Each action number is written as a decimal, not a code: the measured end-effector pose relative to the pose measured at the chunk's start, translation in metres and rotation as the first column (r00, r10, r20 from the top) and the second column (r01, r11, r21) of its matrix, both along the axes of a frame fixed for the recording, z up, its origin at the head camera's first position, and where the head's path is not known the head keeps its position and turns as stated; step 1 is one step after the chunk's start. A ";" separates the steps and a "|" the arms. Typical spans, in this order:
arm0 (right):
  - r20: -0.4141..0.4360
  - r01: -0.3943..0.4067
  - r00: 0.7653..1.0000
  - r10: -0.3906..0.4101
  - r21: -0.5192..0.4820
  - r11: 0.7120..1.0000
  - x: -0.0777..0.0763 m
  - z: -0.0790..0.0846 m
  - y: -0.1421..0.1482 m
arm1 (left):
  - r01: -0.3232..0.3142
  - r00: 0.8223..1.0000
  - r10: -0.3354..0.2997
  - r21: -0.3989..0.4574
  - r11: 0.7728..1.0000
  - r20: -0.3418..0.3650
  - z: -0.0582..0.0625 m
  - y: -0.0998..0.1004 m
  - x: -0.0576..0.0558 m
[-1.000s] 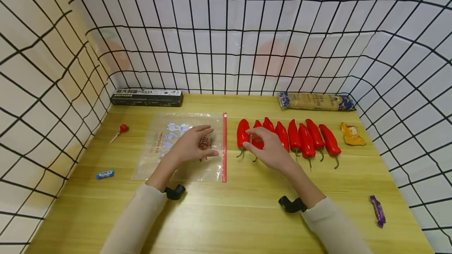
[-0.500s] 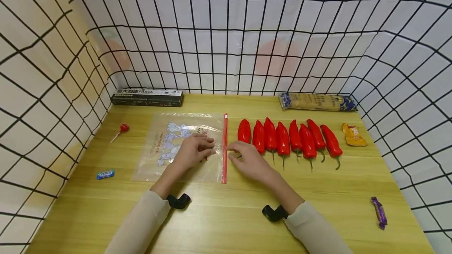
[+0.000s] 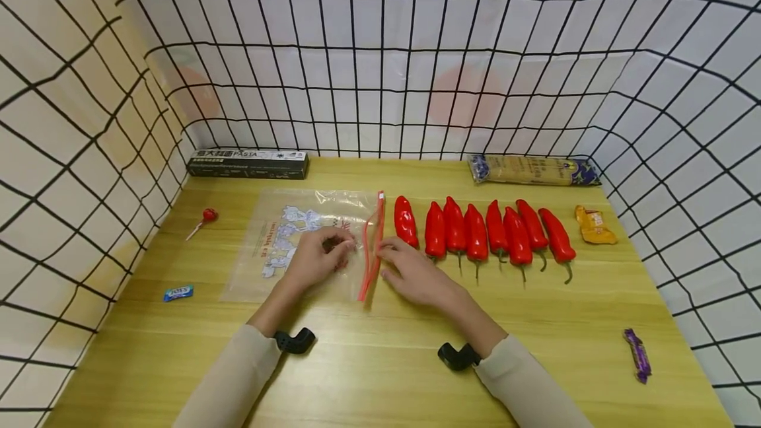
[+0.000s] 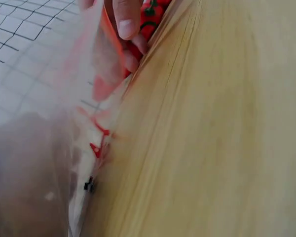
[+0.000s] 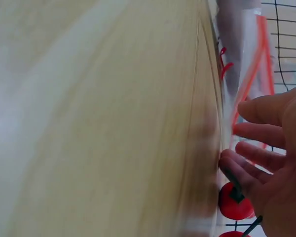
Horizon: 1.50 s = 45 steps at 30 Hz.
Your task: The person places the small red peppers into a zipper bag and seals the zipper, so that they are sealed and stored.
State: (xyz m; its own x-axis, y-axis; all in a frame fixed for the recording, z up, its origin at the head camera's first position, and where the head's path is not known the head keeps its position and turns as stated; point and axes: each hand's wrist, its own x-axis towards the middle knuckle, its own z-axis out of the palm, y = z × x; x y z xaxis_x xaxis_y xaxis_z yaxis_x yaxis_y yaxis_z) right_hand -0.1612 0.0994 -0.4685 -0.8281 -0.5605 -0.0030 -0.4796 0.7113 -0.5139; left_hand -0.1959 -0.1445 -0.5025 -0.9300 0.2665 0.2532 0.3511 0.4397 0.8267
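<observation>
A clear zip bag point(image 3: 240, 269) with cartoon print and a red zip strip lies flat at left of centre. Its mouth gapes, with the red edge split into two strips. My left hand point(image 3: 315, 256) pinches the upper film behind the mouth; in the left wrist view the raised film point(image 4: 39, 94) spans the left side. My right hand point(image 3: 416, 273) touches the outer strip with its fingertips, and in the right wrist view its fingers point(image 5: 261, 158) are fairly straight beside the red zip strip point(image 5: 247, 81). The nearest red pepper point(image 3: 405, 220) lies just beyond these fingers.
Several more red peppers point(image 3: 475, 233) lie in a row to the right. A pasta box point(image 3: 246, 165) and a noodle packet point(image 3: 529, 171) stand along the back mesh point(image 3: 383, 91). Around the sides are a lollipop point(image 3: 209, 215), blue sweet point(image 3: 178, 292), orange packet point(image 3: 594, 226) and purple sweet point(image 3: 638, 356).
My right hand has come left from the peppers to the bag's zip edge, and my left hand has lowered onto the film. The mouth has parted, and the nearest pepper has shifted and tilted.
</observation>
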 end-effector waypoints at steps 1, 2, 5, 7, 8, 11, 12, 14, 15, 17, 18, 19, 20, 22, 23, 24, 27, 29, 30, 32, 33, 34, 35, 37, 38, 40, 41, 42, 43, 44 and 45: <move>-0.010 -0.010 1.000 0.010 0.020 1.000 0.000 0.000 0.000 | -0.013 1.000 0.013 0.009 1.000 -0.001 0.001 0.000 0.001; -0.017 -0.021 1.000 0.022 0.029 0.999 0.000 -0.001 0.001 | -0.029 0.999 0.029 0.010 1.000 -0.013 0.003 0.000 0.002; -0.025 -0.048 0.999 0.049 0.046 0.998 0.002 0.001 0.001 | -0.089 0.992 0.088 -0.005 0.996 -0.089 0.011 -0.001 0.004; -0.028 -0.062 0.998 0.063 0.043 0.997 0.003 0.002 0.002 | -0.138 0.978 0.137 0.003 0.990 -0.157 0.018 -0.002 0.005; -0.028 -0.067 0.997 0.068 0.041 0.997 0.003 0.002 0.002 | -0.158 0.970 0.158 0.014 0.987 -0.186 0.021 -0.002 0.005; -0.017 -0.069 0.997 0.070 0.049 0.996 0.004 0.003 0.003 | -0.177 0.953 0.195 0.097 0.979 -0.232 0.032 -0.005 0.003; -0.011 -0.068 0.998 0.069 0.052 0.996 0.004 0.003 0.003 | -0.175 0.951 0.199 0.122 0.977 -0.237 0.035 -0.006 0.002; 0.002 -0.065 0.998 0.065 0.061 0.996 0.005 0.004 0.004 | -0.170 0.953 0.202 0.154 0.973 -0.226 0.041 -0.009 0.001; 0.006 -0.064 0.998 0.064 0.064 0.996 0.005 0.004 0.004 | -0.169 0.955 0.203 0.165 0.972 -0.215 0.043 -0.009 0.000; 0.017 -0.060 0.998 0.059 0.058 0.997 0.005 0.005 0.004 | -0.182 0.959 0.211 0.160 0.970 -0.189 0.045 -0.011 -0.002; 0.019 -0.058 0.998 0.057 0.043 0.997 0.005 0.005 0.005 | -0.193 0.961 0.218 0.149 0.970 -0.173 0.045 -0.011 -0.002; 0.024 -0.047 0.999 0.046 0.025 0.999 0.005 0.005 0.005 | -0.202 0.962 0.224 0.145 0.969 -0.153 0.045 -0.011 -0.002; 0.025 -0.034 0.999 0.034 0.003 0.999 0.004 0.006 0.006 | -0.210 0.964 0.229 0.145 0.967 -0.134 0.044 -0.010 -0.003; 0.028 0.004 1.000 -0.002 -0.076 0.997 0.003 0.008 0.008 | -0.212 0.969 0.229 0.163 0.964 -0.089 0.043 -0.009 -0.002; 0.033 0.032 0.999 -0.028 -0.124 0.992 0.002 0.009 0.009 | -0.206 0.973 0.221 0.181 0.962 -0.064 0.043 -0.008 -0.002; 0.030 0.061 0.998 -0.056 -0.172 0.983 0.001 0.010 0.011 | -0.198 0.977 0.210 0.202 0.959 -0.040 0.043 -0.007 -0.001; 0.013 0.154 0.987 -0.157 -0.289 0.945 -0.005 0.013 0.018 | -0.163 0.986 0.166 0.247 0.955 0.011 0.049 -0.004 0.004; 0.003 0.226 0.971 -0.238 -0.319 0.920 -0.009 0.014 0.023 | -0.145 0.989 0.141 0.266 0.953 0.035 0.053 -0.003 0.007; -0.006 0.262 0.961 -0.278 -0.316 0.912 -0.011 0.013 0.025 | -0.142 0.990 0.133 0.273 0.951 0.052 0.055 -0.003 0.008; -0.014 0.330 0.937 -0.348 -0.289 0.899 -0.016 0.012 0.028 | -0.145 0.989 0.127 0.287 0.947 0.081 0.055 -0.003 0.010; -0.019 0.358 0.926 -0.377 -0.267 0.895 -0.018 0.011 0.029 | -0.152 0.987 0.127 0.296 0.943 0.101 0.055 -0.003 0.010; -0.021 0.386 0.915 -0.402 -0.242 0.891 -0.020 0.010 0.030 | -0.160 0.984 0.129 0.303 0.939 0.119 0.054 -0.003 0.010; -0.025 0.407 0.906 -0.422 -0.217 0.887 -0.022 0.009 0.030 | -0.169 0.982 0.131 0.312 0.935 0.140 0.053 -0.004 0.010; -0.031 0.438 0.893 -0.449 -0.169 0.883 -0.026 0.007 0.030 | -0.186 0.976 0.136 0.325 0.927 0.170 0.052 -0.004 0.009; -0.035 0.448 0.889 -0.457 -0.143 0.883 -0.028 0.006 0.029 | -0.192 0.973 0.137 0.331 0.924 0.183 0.052 -0.004 0.009; -0.043 0.461 0.883 -0.467 -0.100 0.882 -0.031 0.005 0.028 | -0.198 0.971 0.134 0.344 0.918 0.199 0.051 -0.004 0.008; -0.052 0.464 0.882 -0.468 -0.079 0.883 -0.032 0.005 0.028 | -0.197 0.970 0.132 0.348 0.917 0.202 0.050 -0.004 0.008; -0.064 0.463 0.882 -0.466 -0.057 0.884 -0.033 0.004 0.027 | -0.196 0.971 0.130 0.352 0.915 0.203 0.050 -0.004 0.008; -0.076 0.463 0.882 -0.464 -0.034 0.886 -0.034 0.004 0.026 | -0.196 0.970 0.129 0.355 0.914 0.204 0.047 -0.004 0.006; -0.089 0.464 0.882 -0.463 -0.011 0.886 -0.035 0.004 0.025 | -0.196 0.971 0.128 0.356 0.914 0.204 0.044 -0.004 0.004; -0.103 0.465 0.881 -0.462 0.007 0.885 -0.036 0.004 0.025 | -0.193 0.971 0.126 0.356 0.914 0.203 0.041 -0.005 0.002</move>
